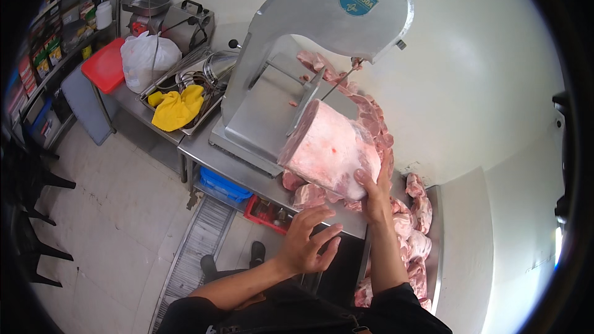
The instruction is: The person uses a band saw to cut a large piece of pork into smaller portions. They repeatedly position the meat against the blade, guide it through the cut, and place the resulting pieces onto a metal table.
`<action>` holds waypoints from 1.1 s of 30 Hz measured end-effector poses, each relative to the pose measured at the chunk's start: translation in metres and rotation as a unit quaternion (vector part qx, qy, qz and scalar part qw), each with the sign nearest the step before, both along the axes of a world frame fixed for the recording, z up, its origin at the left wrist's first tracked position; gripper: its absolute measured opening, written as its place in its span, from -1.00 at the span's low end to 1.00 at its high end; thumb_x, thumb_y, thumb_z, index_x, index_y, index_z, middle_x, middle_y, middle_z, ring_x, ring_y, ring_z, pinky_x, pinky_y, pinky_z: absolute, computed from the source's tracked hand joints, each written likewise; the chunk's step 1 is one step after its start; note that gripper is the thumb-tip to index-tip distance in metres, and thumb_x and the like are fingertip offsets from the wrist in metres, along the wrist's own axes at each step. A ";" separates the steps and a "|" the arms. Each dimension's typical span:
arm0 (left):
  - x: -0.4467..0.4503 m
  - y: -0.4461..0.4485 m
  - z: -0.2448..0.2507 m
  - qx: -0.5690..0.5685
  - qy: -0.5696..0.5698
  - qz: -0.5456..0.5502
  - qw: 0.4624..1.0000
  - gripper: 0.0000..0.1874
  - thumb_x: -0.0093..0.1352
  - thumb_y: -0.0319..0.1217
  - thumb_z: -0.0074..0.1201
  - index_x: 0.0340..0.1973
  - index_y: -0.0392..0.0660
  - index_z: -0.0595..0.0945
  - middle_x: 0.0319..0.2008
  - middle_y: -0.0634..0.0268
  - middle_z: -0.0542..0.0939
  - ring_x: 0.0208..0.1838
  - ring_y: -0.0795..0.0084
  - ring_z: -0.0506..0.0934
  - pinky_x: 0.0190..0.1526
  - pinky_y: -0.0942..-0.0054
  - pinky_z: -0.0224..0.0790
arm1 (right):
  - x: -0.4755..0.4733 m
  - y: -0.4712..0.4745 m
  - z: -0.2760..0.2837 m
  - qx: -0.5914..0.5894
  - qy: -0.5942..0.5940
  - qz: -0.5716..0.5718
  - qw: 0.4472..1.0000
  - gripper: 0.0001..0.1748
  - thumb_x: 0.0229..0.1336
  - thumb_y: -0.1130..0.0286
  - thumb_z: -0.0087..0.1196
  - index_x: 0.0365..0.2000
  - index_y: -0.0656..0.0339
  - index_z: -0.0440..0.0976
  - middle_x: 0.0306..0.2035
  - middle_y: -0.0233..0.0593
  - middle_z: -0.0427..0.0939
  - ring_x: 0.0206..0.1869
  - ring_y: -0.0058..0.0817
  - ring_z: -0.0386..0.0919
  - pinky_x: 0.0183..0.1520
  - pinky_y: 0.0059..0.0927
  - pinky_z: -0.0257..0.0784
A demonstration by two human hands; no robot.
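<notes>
A large pale, fat-covered cut of meat (332, 153) rests at the front of a bandsaw for meat (320, 14). Its flat cut face is turned to the left, close to the upright metal guide plate (308, 99). The thin saw blade (338, 84) runs down from the upper housing to behind the meat, where its lower part is hidden. My right hand (375, 190) grips the near right end of the cut, thumb on top and fingers along the far side. Lower down, my left hand (312, 243) hovers with fingers apart and nothing in it.
Sliced meat (371, 116) lines the saw's far right side; chunks (308, 195) lie in front. More meat (417, 243) fills a metal tray (435, 241) at right. Left stands a tray of utensils with a yellow cloth (178, 109). Red (264, 215) and blue crates (225, 185) sit below.
</notes>
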State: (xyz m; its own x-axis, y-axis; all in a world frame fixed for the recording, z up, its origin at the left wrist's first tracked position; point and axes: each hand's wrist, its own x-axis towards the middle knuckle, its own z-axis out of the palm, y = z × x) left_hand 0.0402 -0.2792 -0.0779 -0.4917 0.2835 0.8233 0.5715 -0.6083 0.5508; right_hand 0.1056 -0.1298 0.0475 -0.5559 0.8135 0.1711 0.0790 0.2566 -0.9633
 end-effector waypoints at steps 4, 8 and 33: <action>-0.008 -0.006 -0.013 0.009 0.042 -0.001 0.999 -0.36 0.31 -0.52 0.39 0.29 0.07 0.54 0.25 0.11 0.56 0.30 -0.04 0.60 0.30 -0.06 0.50 | -0.002 0.002 0.001 -0.005 0.006 0.004 1.000 0.25 0.11 0.32 0.40 0.66 0.10 -0.15 0.50 0.19 0.27 0.49 -0.04 0.35 0.48 -0.06 0.37; -0.026 -0.041 -0.077 -0.067 0.067 0.014 0.995 -0.36 0.29 -0.55 0.39 0.27 0.01 0.52 0.20 0.06 0.59 0.20 -0.03 0.65 0.22 -0.02 0.55 | -0.001 0.006 -0.002 -0.010 0.009 0.001 1.000 0.26 0.12 0.32 0.40 0.66 0.10 -0.17 0.49 0.20 0.27 0.49 -0.03 0.36 0.48 -0.06 0.38; -0.032 -0.309 -0.474 -0.616 -0.385 0.056 0.685 0.30 0.15 -0.46 0.40 0.66 -0.23 -0.14 0.33 -0.34 0.56 0.38 -0.25 0.59 0.39 0.06 0.50 | -0.007 0.031 -0.005 0.002 -0.032 -0.027 0.999 0.30 0.08 0.22 0.48 0.64 0.20 -0.15 0.39 0.18 0.40 0.40 -0.08 0.46 0.45 -0.16 0.39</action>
